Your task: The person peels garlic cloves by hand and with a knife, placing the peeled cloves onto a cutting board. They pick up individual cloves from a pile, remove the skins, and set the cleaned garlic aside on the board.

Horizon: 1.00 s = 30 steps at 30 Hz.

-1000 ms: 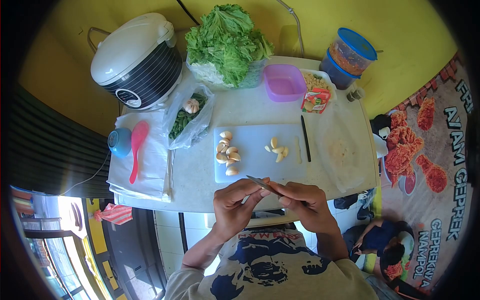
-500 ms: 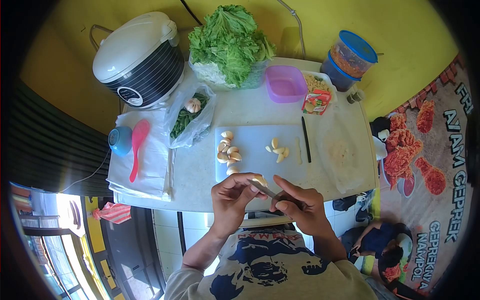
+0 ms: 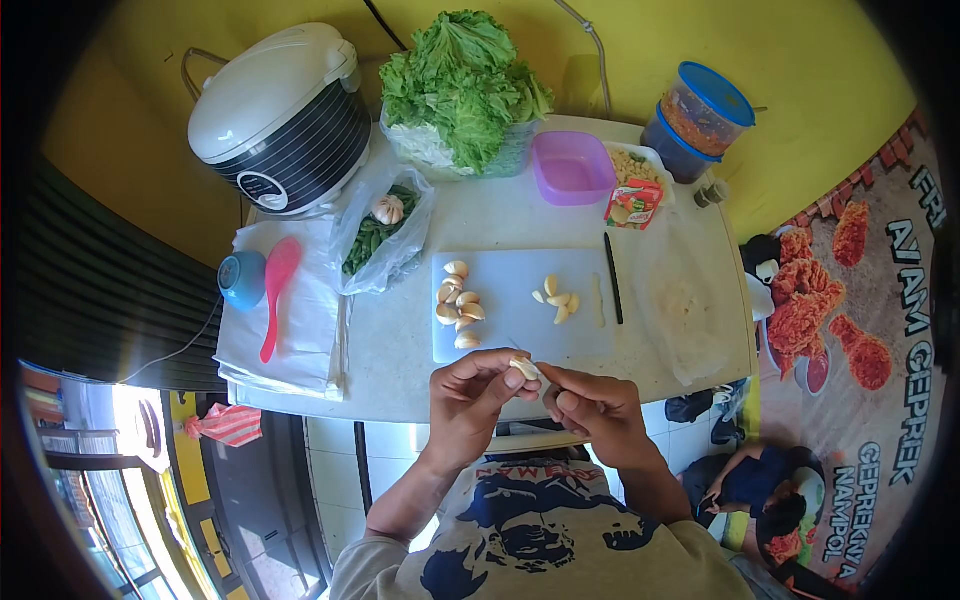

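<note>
honestly i'd bring the work further in over the surface point(image 3: 490, 215), right above the board point(image 3: 510, 300), makes cleanup easy. keep the peeling strokes short and light so nothing slips. left hand point(image 3: 462, 402): fingers pinched snugly round the clove point(image 3: 524, 369), which is up just past the board's near edge. right hand point(image 3: 605, 410): fingers curled in, tips right by the clove, but can't tell if they're gripping anything.

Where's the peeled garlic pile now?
Head view: the pale garlic pile lies right of centre on the white rectangular board, left of the slim black stick.
</note>
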{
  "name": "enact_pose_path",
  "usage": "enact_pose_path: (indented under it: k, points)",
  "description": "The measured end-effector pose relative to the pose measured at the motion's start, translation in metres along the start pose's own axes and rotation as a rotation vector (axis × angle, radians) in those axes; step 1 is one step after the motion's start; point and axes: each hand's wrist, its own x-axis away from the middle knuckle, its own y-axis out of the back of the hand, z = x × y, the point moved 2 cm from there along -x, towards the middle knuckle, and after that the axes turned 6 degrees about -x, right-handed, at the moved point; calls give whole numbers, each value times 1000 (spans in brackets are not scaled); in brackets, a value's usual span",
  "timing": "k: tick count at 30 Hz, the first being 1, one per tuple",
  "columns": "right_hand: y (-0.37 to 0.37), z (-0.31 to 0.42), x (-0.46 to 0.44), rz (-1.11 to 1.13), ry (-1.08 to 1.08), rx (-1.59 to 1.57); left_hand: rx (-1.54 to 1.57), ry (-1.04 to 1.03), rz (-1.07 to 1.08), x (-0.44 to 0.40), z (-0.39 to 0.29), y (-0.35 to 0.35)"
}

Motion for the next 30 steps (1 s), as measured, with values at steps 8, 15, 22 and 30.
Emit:
enact_pose_path:
  k: [8,15,22,30]
  points:
    - [-6,-15,2,-72,35,-16,37,57,-5,0,2,3]
    - [-4,-7,6,-80,-177,-228,-104,-64,-42,2,-1,-2]
    - [-13,6,2,-53,181,311,-344,-238,-39,5,-5,-1]
    - [-7,-2,4,-14,-30,-30,-391,-250,-41,5,-4,-2]
